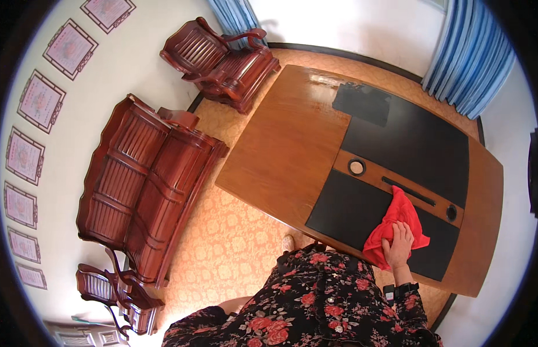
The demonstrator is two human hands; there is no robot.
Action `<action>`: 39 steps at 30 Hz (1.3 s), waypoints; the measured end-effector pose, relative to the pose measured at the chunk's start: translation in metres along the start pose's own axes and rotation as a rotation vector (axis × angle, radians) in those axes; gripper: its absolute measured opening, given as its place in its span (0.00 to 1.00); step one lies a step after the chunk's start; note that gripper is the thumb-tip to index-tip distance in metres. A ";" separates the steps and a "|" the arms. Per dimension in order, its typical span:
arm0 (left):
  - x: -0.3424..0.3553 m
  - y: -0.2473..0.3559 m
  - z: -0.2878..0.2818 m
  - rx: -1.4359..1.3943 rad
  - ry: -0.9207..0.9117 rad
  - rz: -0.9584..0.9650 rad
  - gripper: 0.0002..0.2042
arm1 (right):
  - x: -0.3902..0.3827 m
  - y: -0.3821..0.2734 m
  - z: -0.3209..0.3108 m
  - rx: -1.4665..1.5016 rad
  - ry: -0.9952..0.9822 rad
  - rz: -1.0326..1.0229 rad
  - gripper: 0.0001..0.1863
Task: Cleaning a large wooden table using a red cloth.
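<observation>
My right hand (398, 244) is on a rumpled red cloth (414, 222), its fingers bent and pressing into it. The cloth lies over the near black panel of a wooden table (263, 156), reaching up to a dark narrow slot in the wooden strip between the black panels (405, 150). A round fitting (356, 167) is left of the slot, a dark oval one (451, 213) to its right. I cannot make out my left hand; a small patch of skin shows beside my floral clothing at the bottom, too hidden to name.
A wooden bench (150, 196) and two wooden armchairs (223, 69) (130, 295) stand along the left wall, below framed sheets (38, 104). Patterned floor (223, 237) lies between bench and table. Blue curtains (465, 58) hang at the back, and a dark object (533, 173) is on the right wall.
</observation>
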State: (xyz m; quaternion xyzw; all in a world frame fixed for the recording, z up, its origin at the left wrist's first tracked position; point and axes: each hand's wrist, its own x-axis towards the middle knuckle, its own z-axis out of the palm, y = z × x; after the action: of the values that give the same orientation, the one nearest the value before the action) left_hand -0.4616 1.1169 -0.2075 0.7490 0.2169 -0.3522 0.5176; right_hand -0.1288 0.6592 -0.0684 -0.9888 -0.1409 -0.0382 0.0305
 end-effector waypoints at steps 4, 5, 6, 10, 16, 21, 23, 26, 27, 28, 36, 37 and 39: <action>0.015 0.031 -0.032 -0.043 -0.028 0.014 0.23 | 0.016 -0.015 0.015 -0.021 0.031 0.030 0.32; 0.014 0.033 -0.035 -0.051 -0.035 0.018 0.23 | 0.023 -0.022 0.020 -0.020 0.030 -0.004 0.32; 0.015 0.040 -0.038 -0.061 -0.037 0.020 0.23 | 0.032 -0.030 0.023 -0.016 0.028 -0.042 0.32; 0.011 0.045 -0.052 -0.088 -0.057 0.031 0.23 | 0.077 -0.068 0.033 0.047 -0.007 -0.172 0.32; 0.008 0.076 -0.049 -0.134 -0.070 0.049 0.23 | 0.152 -0.156 0.072 0.147 -0.050 -0.439 0.32; -0.028 0.046 -0.067 -0.151 -0.089 0.077 0.23 | 0.186 -0.254 0.096 0.216 -0.252 -0.686 0.32; -0.029 0.052 -0.073 -0.156 -0.105 0.093 0.23 | 0.181 -0.268 0.101 0.180 -0.317 -0.806 0.32; -0.030 0.061 -0.079 -0.174 -0.148 0.110 0.23 | 0.171 -0.247 0.093 0.257 -0.348 -0.900 0.32; -0.028 0.065 -0.079 -0.179 -0.178 0.116 0.23 | 0.169 -0.230 0.087 0.256 -0.372 -0.874 0.31; -0.019 0.087 -0.082 -0.189 -0.208 0.118 0.23 | 0.163 -0.210 0.075 0.260 -0.358 -0.835 0.31; 0.101 0.034 -0.053 0.093 -0.486 0.156 0.18 | 0.059 0.027 0.007 -0.022 0.072 0.026 0.31; 0.113 0.027 -0.052 0.093 -0.484 0.156 0.18 | 0.052 0.038 0.008 -0.065 0.087 0.171 0.31; 0.133 0.018 -0.055 0.100 -0.474 0.165 0.18 | 0.052 0.042 0.020 -0.127 0.135 0.266 0.31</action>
State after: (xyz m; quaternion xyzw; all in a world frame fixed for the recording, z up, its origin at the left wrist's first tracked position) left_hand -0.3449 1.1554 -0.2844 0.6855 0.0099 -0.4845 0.5433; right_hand -0.0657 0.6348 -0.0864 -0.9939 -0.0035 -0.1092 -0.0177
